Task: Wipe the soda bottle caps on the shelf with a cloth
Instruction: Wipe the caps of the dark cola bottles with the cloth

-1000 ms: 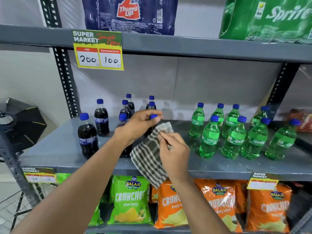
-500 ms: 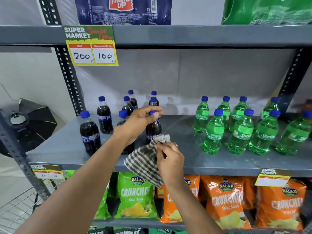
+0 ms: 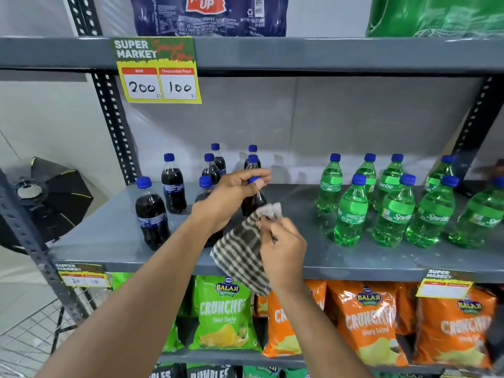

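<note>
Several dark cola bottles with blue caps stand on the left of the grey middle shelf. My left hand grips the neck of one cola bottle just under its blue cap. My right hand holds a green and white checked cloth just below and in front of that bottle; the cloth hangs down over the shelf edge. Several green Sprite bottles with blue caps stand to the right.
A price tag hangs from the upper shelf, which carries large soda packs. Bags of chips fill the shelf below. A black studio light stands at the left, and a wire basket sits at the lower left.
The cloth and my right hand have dropped away from the cap to a spot in front of the bottle's body. My left hand keeps its hold near the cap.
</note>
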Demonstrator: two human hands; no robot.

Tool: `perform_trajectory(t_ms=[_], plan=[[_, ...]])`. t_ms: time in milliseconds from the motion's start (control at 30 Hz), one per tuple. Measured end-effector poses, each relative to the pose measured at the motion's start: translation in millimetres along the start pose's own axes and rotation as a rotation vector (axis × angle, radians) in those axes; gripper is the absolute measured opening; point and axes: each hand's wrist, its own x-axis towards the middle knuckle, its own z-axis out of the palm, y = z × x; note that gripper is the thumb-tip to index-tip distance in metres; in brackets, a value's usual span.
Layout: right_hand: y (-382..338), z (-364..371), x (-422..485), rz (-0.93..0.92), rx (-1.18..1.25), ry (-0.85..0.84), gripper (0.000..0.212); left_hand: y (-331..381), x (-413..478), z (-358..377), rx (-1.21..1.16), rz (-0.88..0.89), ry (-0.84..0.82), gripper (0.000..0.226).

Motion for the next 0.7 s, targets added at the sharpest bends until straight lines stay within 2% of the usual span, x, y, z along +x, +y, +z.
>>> perform_trajectory(t_ms=[167,500,700], plan=[[9,1,-22,0.082,0.046,-0.019,0.018,-1,0,2,-0.027,0.000,0.009,0.032],[-10,12,22,0.010,0.092,0.048,0.017,-1,1,2,-0.031,0.002,0.015,0.031],[13,10,-10,0.067,0.099,0.030,0.017,-3,1,0,-0.008,0.007,0.031,0.032]])
